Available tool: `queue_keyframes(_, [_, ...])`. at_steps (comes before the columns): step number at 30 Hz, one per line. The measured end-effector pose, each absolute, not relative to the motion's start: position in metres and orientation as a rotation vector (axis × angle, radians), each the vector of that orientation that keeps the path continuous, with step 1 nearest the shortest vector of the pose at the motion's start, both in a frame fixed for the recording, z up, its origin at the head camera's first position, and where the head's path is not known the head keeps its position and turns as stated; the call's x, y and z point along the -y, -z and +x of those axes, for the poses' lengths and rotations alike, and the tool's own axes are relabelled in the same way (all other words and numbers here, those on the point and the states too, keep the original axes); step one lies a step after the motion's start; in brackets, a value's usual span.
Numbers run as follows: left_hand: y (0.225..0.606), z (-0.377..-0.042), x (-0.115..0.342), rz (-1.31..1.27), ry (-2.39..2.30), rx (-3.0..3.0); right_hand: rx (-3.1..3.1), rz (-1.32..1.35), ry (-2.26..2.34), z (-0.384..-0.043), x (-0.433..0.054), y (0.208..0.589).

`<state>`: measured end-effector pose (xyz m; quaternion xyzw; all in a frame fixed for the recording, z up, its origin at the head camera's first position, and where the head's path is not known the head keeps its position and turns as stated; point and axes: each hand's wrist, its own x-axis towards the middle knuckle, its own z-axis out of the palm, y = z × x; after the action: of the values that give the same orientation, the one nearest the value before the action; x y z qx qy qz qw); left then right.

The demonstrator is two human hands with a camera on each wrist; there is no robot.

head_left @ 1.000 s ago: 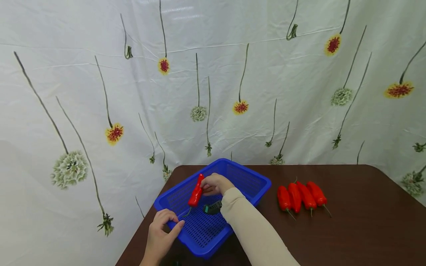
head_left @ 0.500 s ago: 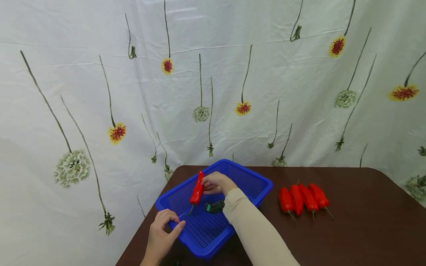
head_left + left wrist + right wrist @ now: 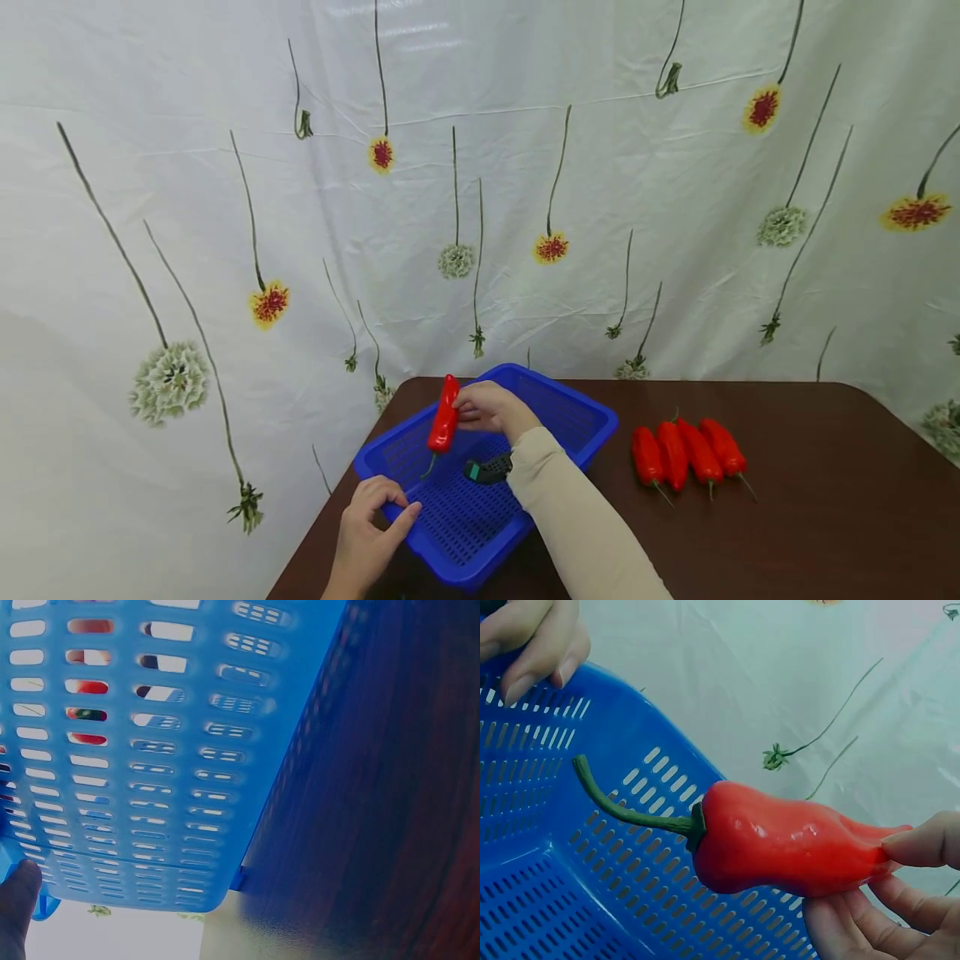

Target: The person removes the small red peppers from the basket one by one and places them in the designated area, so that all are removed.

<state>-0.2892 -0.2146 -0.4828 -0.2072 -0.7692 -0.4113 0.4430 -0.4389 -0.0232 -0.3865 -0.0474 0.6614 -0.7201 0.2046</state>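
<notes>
A shiny red pepper [image 3: 444, 421] with a curved green stem hangs over the blue plastic basket [image 3: 491, 557]. My right hand [image 3: 492, 408] pinches the pepper near its narrow tip, thumb on one side and fingers on the other, as the right wrist view shows. The stem [image 3: 630, 815] points down toward the basket, and the pepper looks clear of the basket floor. With thumb and fingers, my left hand [image 3: 367, 533] grips the basket's rim at its near left corner. From the left wrist camera I see the slotted basket wall [image 3: 225, 780] from outside, and one fingertip.
Several red peppers [image 3: 701, 454] lie side by side on the dark brown table [image 3: 825, 517], right of the basket. A black wrist strap [image 3: 489, 469] is on the right wrist, over the basket. A flower-print curtain [image 3: 480, 208] hangs behind the table.
My right hand and the pepper have risen slightly, and the pepper's stem has come up from near the basket floor. The left hand keeps its grip on the rim. The head view has shifted a little.
</notes>
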Motion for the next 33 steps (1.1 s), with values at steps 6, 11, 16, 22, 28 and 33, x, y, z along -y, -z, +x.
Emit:
queue_keyframes(6, [0.483,-0.288,0.214,-0.493,1.041,1.926,-1.796,-0.217,2.058,-0.434,0.022,0.374])
queue_keyframes(11, [0.481,-0.287,0.212,-0.504,1.043,1.919,-1.773,-0.270,2.090,-0.430,0.018,0.363])
queue_keyframes(16, [0.477,-0.285,0.213,-0.551,1.037,1.919,-1.742,-0.355,2.106,-0.422,0.012,0.351])
queue_keyframes(22, [0.479,-0.285,0.217,-0.546,1.075,1.981,-1.727,-0.460,2.105,-0.409,0.005,0.338])
queue_keyframes(28, [0.479,-0.286,0.217,-0.564,1.064,1.969,-1.707,-0.547,2.126,-0.399,-0.005,0.331])
queue_keyframes(33, [0.479,-0.287,0.217,-0.591,1.073,1.956,-1.725,-0.592,2.127,-0.394,-0.018,0.327])
